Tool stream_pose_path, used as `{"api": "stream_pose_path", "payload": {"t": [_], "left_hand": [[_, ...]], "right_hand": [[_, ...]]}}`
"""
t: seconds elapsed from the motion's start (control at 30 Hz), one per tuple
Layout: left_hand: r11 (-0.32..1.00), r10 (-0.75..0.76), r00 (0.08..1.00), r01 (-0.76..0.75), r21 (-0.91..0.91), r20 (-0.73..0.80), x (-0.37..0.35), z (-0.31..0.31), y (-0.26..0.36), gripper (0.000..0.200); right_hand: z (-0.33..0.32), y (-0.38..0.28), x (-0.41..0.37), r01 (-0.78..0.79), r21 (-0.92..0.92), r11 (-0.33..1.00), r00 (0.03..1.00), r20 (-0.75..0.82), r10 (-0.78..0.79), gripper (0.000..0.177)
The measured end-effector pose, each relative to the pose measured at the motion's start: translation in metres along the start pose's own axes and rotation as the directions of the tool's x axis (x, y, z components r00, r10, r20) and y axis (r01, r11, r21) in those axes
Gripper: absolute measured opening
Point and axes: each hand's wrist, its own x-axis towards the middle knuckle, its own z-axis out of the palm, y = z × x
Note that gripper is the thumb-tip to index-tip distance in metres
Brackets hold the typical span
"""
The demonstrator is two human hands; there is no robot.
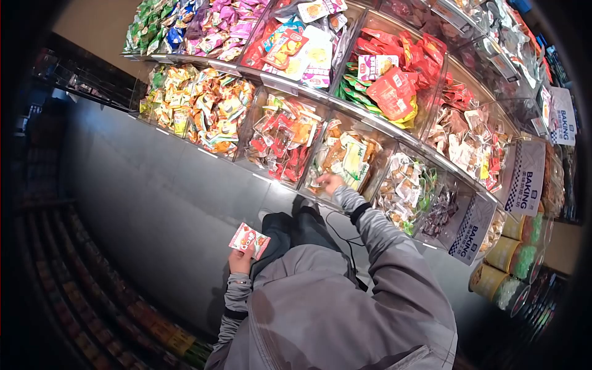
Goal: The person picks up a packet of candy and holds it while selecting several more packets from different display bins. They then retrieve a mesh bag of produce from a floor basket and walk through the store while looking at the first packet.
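My left hand (pixel 242 261) holds a small pink and white snack packet (pixel 250 240) with its printed face up, out over the grey floor. My right hand (pixel 331 183) is at the front edge of a clear bin of brown and yellow-green packets (pixel 348 155), its fingers partly curled. Whether anything is between those fingers is too small to tell. Left of that bin is one with red and orange packets (pixel 282 139). On its right sits a bin of white and green wrapped pieces (pixel 404 185).
Upper bins hold red packets (pixel 394 80) and purple packets (pixel 229 28). Blue and white "BAKING" signs (pixel 472 228) stand at the right, near round tubs (pixel 496 277). A dark shelf rack (pixel 92 296) curves along the lower left. A cable (pixel 345 237) hangs beside my legs.
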Motion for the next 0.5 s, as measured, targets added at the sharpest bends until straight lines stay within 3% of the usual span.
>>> {"api": "stream_pose_path", "payload": {"t": [0.03,0.17,0.2,0.23,0.27,0.3,0.37,0.4,0.43,0.5], "left_hand": [[1.0,-0.001,1.0,0.001,-0.003,-0.01,-0.001,0.0,0.001,0.027],[0.998,-0.057,0.997,0.059,0.033,-0.048,-0.006,-0.001,0.005,0.025],[0.998,-0.058,0.997,0.06,0.033,-0.048,-0.007,0.0,0.006,0.025],[0.999,-0.049,0.998,0.049,0.013,-0.039,-0.007,0.002,0.006,0.025],[0.999,-0.039,0.999,0.039,-0.007,-0.029,-0.007,0.002,0.006,0.024],[0.999,-0.039,0.999,0.039,-0.008,-0.028,-0.008,0.001,0.005,0.024],[1.0,-0.006,0.999,0.006,0.012,-0.034,-0.007,-0.002,0.004,0.025],[1.0,-0.007,0.999,0.007,0.009,-0.035,-0.006,-0.005,0.002,0.025],[1.0,-0.014,0.999,0.014,0.015,-0.036,-0.005,-0.009,-0.002,0.025],[0.999,-0.026,0.999,0.027,0.019,-0.033,-0.004,-0.011,-0.006,0.025]], "right_hand": [[0.015,-0.001,0.002,0.101,-0.059,0.993,0.993,0.063,-0.098,0.028],[0.057,0.017,0.018,0.053,-0.253,0.966,0.997,-0.043,-0.066,0.026],[0.067,0.036,0.032,0.0,-0.43,0.903,0.997,0.072,0.034,0.032],[0.056,0.013,0.031,-0.025,-0.596,0.802,0.975,0.163,0.152,0.04],[0.041,-0.008,0.022,-0.208,-0.543,0.814,0.93,0.147,0.336,0.051],[0.03,-0.019,0.014,-0.209,-0.544,0.813,0.93,0.146,0.337,0.051],[0.01,-0.02,0.004,-0.22,-0.349,0.911,0.947,0.147,0.285,0.049],[0.017,0.01,0.006,-0.17,-0.064,0.983,0.985,0.009,0.171,0.045],[0.01,0.02,0.001,-0.17,-0.066,0.983,0.985,0.011,0.171,0.045],[-0.006,0.034,-0.008,-0.299,0.253,0.92,0.942,-0.073,0.326,0.037]]}}
